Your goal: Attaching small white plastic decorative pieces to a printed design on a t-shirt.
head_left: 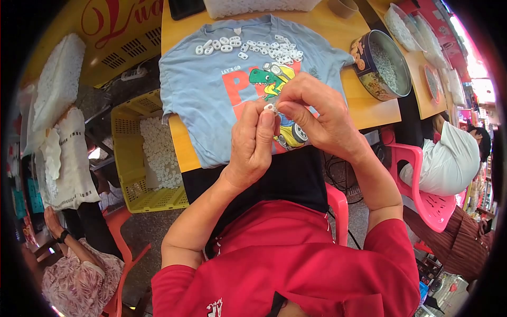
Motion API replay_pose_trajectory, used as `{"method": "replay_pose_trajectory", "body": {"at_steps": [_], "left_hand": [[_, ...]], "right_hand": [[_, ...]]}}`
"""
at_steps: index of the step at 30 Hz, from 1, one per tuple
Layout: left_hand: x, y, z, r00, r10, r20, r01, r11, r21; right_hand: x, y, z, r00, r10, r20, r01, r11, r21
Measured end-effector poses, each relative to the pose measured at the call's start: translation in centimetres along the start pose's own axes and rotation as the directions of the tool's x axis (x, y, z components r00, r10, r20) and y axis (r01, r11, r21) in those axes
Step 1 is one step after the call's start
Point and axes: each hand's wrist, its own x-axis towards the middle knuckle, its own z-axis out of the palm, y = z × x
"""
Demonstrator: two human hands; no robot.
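A light blue T-shirt (195, 87) with a printed dinosaur lies spread over the table. Above it, near the shirt's lower part, my left hand (251, 137) pinches a small white plastic piece with holes (270, 107) between thumb and fingertips. My right hand (319, 113) meets it from the right, thumb and forefinger pressed together at the piece; whatever they grip is hidden or too small to name. Farther up the shirt lie a cluster of white oval two-holed pieces (226, 48) and, right of it, a loose heap of similar pieces (285, 55).
A round tin (360, 63) of small metal parts stands at the table's right. A white container (259, 6) sits at the far edge. Left and below is a yellow crate (129, 158) holding white pieces. Pink chairs (414, 174) and seated people flank me.
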Motion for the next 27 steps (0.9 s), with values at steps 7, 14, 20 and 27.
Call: {"method": "replay_pose_trajectory", "body": {"at_steps": [7, 14, 20, 27], "left_hand": [[0.07, -0.13, 0.03, 1.0, 0.019, -0.009, -0.019, 1.0, -0.003], [0.03, 0.19, -0.02, 1.0, -0.011, -0.006, 0.011, 1.0, 0.012], [0.06, -0.11, -0.03, 0.999, 0.033, 0.009, -0.033, 0.999, 0.005], [0.08, -0.1, 0.18, 1.0, 0.03, 0.005, -0.03, 0.999, 0.021]], "right_hand": [[0.02, -0.12, -0.15, 1.0, 0.001, -0.005, -0.001, 1.0, -0.01], [-0.07, -0.11, 0.03, 1.0, 0.007, -0.008, -0.007, 1.0, -0.012], [-0.07, -0.23, 0.02, 1.0, 0.015, -0.014, -0.015, 1.0, -0.005], [0.0, -0.06, -0.36, 1.0, -0.018, 0.009, 0.018, 0.999, -0.046]]}}
